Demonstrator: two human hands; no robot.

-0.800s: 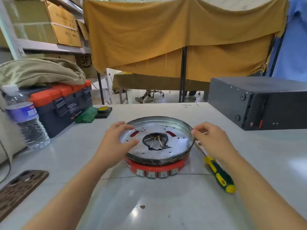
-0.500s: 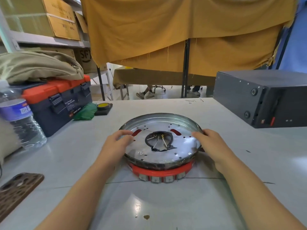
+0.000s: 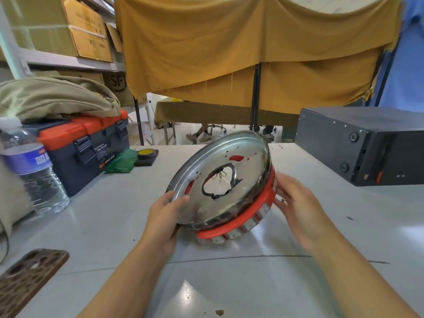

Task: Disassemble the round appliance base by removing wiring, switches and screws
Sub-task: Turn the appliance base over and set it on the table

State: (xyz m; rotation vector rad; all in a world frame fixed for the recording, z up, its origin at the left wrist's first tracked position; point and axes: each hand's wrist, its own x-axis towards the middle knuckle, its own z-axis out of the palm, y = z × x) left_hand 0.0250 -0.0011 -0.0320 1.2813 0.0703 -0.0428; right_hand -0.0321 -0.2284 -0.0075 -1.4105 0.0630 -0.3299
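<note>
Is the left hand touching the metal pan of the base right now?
Touching. The head view shows the left hand gripping the metal pan at its lower left rim, thumb lying on the pan's shiny face.

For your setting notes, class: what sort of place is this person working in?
Probably a workshop or storeroom. A toolbox sits on the worktable, cardboard boxes fill metal shelves behind, and both hands tilt a round appliance base being taken apart.

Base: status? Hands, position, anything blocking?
Left hand grips the base rim, right hand flat on its red side. Base tilted up on edge. Nothing blocking.
</note>
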